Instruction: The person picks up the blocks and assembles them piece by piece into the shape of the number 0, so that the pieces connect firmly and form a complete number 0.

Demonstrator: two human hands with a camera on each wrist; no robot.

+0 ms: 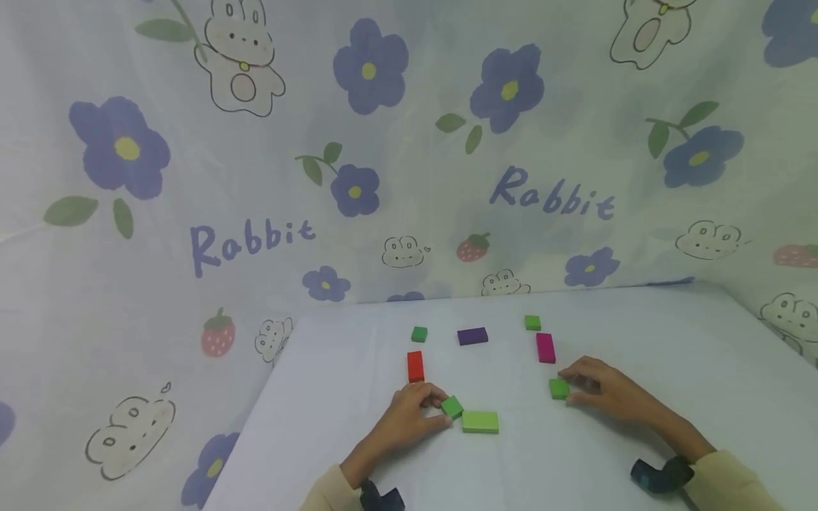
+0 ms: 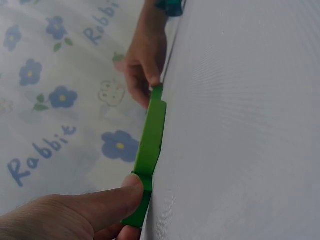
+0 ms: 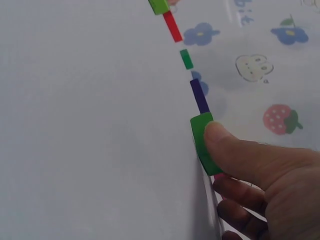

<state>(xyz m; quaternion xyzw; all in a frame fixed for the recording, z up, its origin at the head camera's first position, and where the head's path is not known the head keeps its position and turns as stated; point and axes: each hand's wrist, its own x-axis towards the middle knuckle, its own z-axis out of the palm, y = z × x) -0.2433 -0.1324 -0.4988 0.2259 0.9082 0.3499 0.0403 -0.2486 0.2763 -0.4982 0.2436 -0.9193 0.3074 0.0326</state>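
My left hand (image 1: 404,420) pinches a small green square block (image 1: 451,407) between thumb and fingers. Close against its right corner lies a lime-green rectangular block (image 1: 481,422). In the left wrist view the thumb presses the near face of the held block (image 2: 137,212). Over on the right, my right hand (image 1: 616,396) pinches another green square block (image 1: 559,389), thumb on the near side; the right wrist view shows the thumb tip on that block (image 3: 204,145). Just beyond it lies a magenta rectangular block (image 1: 545,348). A red rectangular block (image 1: 415,366) lies right behind the left fingers.
Farther back on the white table (image 1: 626,468) are a dark green square block (image 1: 419,334), a purple rectangular block (image 1: 473,336) and a light green square block (image 1: 532,323). The blocks stand in a loose ring. A printed rabbit-and-flower cloth (image 1: 434,191) hangs behind the table.
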